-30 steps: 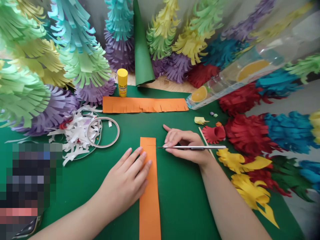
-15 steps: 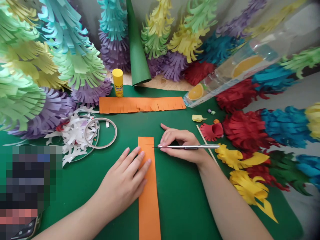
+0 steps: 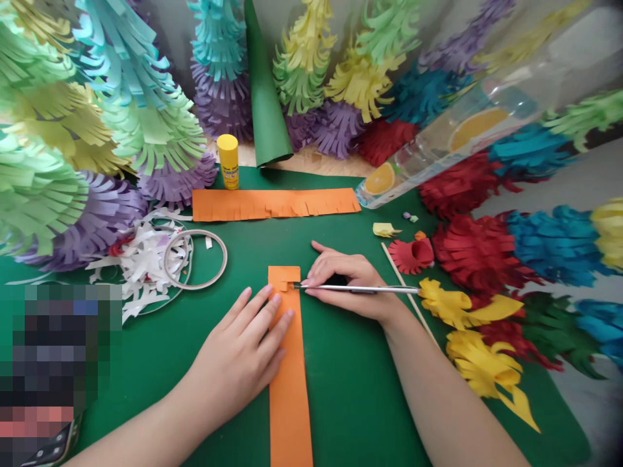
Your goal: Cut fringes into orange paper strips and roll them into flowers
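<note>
An orange paper strip (image 3: 289, 389) runs lengthwise from the bottom edge up the middle of the green surface, with small cuts near its top end. My left hand (image 3: 246, 344) lies on its left side, fingers apart and pressing it flat. At the strip's right edge, my right hand (image 3: 343, 279) pinches a slim silver cutting tool (image 3: 360, 289). The tool's tip touches the paper at a cut, where a sliver looks slightly lifted. Farther back lies a second orange strip (image 3: 277, 204) with slits along its near edge.
Behind stand a yellow glue stick (image 3: 228, 162), a green paper cone (image 3: 267, 97) and fringed paper trees. A tape ring (image 3: 224, 259) and white scraps (image 3: 146, 259) lie left. A plastic bottle (image 3: 438, 139), thin stick (image 3: 402, 282) and yellow curls (image 3: 481, 363) are right.
My right hand has shifted slightly left, bringing the tool's tip farther over the strip. A cut piece near the top now shows a dark gap. My left hand stays in place.
</note>
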Demonstrator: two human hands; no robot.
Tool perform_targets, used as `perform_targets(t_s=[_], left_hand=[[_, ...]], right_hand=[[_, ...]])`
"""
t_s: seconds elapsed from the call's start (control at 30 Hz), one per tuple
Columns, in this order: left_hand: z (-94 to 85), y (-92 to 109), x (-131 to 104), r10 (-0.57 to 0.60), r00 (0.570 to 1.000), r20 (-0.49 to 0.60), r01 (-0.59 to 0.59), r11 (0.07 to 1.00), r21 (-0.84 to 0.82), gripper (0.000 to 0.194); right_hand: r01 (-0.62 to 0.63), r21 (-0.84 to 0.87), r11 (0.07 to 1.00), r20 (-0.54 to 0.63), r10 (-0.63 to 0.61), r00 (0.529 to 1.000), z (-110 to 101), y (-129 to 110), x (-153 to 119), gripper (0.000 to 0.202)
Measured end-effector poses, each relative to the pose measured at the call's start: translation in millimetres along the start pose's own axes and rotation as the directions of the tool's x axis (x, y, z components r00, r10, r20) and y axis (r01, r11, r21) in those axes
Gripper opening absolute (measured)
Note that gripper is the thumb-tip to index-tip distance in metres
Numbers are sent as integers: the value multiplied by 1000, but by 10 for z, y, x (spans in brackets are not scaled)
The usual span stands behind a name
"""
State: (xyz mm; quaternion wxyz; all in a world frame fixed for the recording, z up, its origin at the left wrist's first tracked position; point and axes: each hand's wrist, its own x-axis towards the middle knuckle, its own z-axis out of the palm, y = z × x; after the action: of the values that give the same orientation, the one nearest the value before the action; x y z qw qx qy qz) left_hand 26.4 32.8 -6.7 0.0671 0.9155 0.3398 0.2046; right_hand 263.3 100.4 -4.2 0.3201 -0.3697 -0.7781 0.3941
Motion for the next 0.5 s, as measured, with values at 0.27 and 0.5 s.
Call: perform_targets(t_s=[0.27, 0.5], left_hand=[[8, 3, -8, 2, 1000, -2, -2, 1000, 5, 34], [-13, -12, -44, 3, 998, 57, 0, 999, -44, 41]], right_hand=[[-14, -28, 1000, -1, 14, 1000, 26, -6, 4, 5], [-17, -34, 999, 3, 17, 1000, 26, -4, 12, 4]])
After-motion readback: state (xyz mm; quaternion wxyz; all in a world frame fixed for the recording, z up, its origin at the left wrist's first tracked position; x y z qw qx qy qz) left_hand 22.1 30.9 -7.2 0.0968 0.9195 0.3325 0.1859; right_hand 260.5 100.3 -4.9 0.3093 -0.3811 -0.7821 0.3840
